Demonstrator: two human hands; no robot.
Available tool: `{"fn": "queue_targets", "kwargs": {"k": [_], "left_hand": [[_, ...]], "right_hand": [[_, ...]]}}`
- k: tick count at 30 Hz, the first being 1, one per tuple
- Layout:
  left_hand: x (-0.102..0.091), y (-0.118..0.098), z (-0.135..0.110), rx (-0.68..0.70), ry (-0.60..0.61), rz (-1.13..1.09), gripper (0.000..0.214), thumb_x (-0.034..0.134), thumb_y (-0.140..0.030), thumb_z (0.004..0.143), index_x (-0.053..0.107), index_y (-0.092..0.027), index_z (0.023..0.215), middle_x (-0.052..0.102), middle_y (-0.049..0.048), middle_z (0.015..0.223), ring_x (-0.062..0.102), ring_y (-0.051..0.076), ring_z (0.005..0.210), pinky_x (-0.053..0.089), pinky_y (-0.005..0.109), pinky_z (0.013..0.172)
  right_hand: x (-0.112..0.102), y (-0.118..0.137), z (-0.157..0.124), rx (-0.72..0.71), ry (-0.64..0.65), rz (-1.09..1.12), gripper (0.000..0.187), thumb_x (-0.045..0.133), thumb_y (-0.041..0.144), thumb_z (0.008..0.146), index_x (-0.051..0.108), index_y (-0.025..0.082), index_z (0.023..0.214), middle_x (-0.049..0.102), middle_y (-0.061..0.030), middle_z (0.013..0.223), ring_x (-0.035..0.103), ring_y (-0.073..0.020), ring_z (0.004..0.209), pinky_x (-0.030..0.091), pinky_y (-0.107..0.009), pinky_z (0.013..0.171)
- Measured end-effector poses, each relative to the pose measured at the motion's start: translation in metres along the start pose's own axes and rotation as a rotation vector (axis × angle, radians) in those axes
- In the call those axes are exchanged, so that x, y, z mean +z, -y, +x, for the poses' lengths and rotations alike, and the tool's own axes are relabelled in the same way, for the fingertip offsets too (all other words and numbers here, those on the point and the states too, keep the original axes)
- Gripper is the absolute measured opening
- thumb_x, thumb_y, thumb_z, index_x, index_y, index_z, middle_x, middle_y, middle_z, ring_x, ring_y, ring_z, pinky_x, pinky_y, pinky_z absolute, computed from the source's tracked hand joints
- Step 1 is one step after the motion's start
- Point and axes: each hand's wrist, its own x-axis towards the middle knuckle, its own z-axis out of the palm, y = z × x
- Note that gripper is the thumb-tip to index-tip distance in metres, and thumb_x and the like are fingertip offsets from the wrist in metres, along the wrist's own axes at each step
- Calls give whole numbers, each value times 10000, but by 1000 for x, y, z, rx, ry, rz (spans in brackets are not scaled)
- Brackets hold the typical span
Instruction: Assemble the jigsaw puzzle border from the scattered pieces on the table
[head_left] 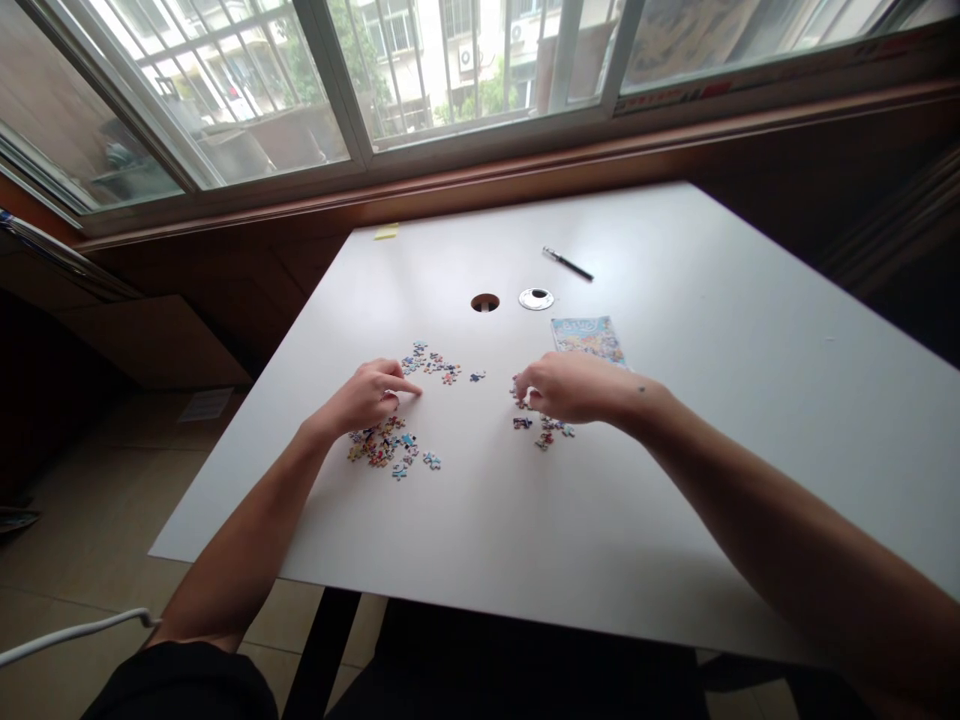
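Observation:
Between two groups of jigsaw pieces, my left hand (371,393) hovers with its index finger stretched out to the right and the other fingers curled; nothing shows in it. Below it lies a larger pile of jigsaw pieces (379,445), partly hidden by the hand. Above it is a loose cluster of pieces (435,364), with a dark blue piece (478,376) off to the right. My right hand (559,387) is bent down, its fingertips pinched on a jigsaw piece (517,388). A dark piece (523,423) and a small cluster (547,436) lie just below that hand.
A colourful picture sheet (589,338) lies behind my right hand, partly covered. Farther back on the white table (465,530) are a pen (568,263), a round cable hole (485,302), its silver cover (536,299) and a yellow sticky note (386,231). Windows stand beyond.

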Motion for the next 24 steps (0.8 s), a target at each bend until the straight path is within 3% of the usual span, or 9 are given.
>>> {"fn": "queue_targets", "kwargs": {"k": [2, 6, 10, 12, 15, 17, 24], "left_hand": [[-3, -4, 0, 5, 8, -14, 479, 480, -40, 767, 792, -310, 1010, 652, 22, 926, 588, 159, 826, 509, 292, 760], [-9, 2, -1, -44, -40, 13, 552, 444, -34, 773, 742, -260, 1179, 658, 48, 936, 595, 181, 846, 512, 342, 827], [-11, 7, -2, -30, 6, 8, 479, 463, -29, 732, 803, -275, 963, 683, 28, 923, 623, 169, 830, 530, 324, 825], [-12, 7, -2, -14, 8, -2, 440, 456, -23, 728, 796, -267, 864, 707, 19, 1006, 643, 181, 923, 535, 336, 867], [-11, 4, -2, -3, -14, -5, 483, 445, -2, 708, 761, -247, 979, 709, 16, 1195, 611, 213, 1146, 510, 395, 986], [-10, 4, -2, 1, -18, -1, 511, 443, 13, 688, 739, -242, 1017, 722, 10, 1202, 588, 219, 1209, 473, 432, 1046], [-13, 4, -2, -38, -67, 29, 380, 443, 3, 695, 722, -230, 809, 779, -7, 948, 692, 201, 960, 441, 451, 1026]], "right_hand": [[-1, 2, -1, -2, 3, -7, 308, 514, 208, 867, 753, 242, 1058, 738, -75, 975, 654, -216, 796, 418, -295, 633], [-3, 4, -2, -4, 8, 11, 285, 510, 201, 869, 728, 230, 1050, 725, -79, 956, 637, -193, 735, 384, -278, 597], [-3, 3, -2, -15, 12, 12, 267, 507, 203, 873, 720, 238, 1030, 717, -77, 935, 620, -184, 706, 365, -271, 585], [-2, 3, -2, -21, 12, 10, 258, 504, 202, 873, 718, 237, 1012, 713, -74, 929, 613, -183, 698, 362, -271, 580], [-2, 3, -2, -26, 14, 9, 242, 505, 203, 872, 715, 236, 987, 708, -67, 914, 606, -178, 688, 357, -270, 578], [-2, 4, -2, -23, 17, 9, 237, 506, 206, 871, 715, 240, 980, 707, -62, 908, 603, -178, 685, 355, -269, 575], [-4, 5, -4, -18, 27, 22, 246, 504, 199, 863, 716, 228, 982, 712, -66, 903, 601, -178, 685, 359, -275, 575]]}}
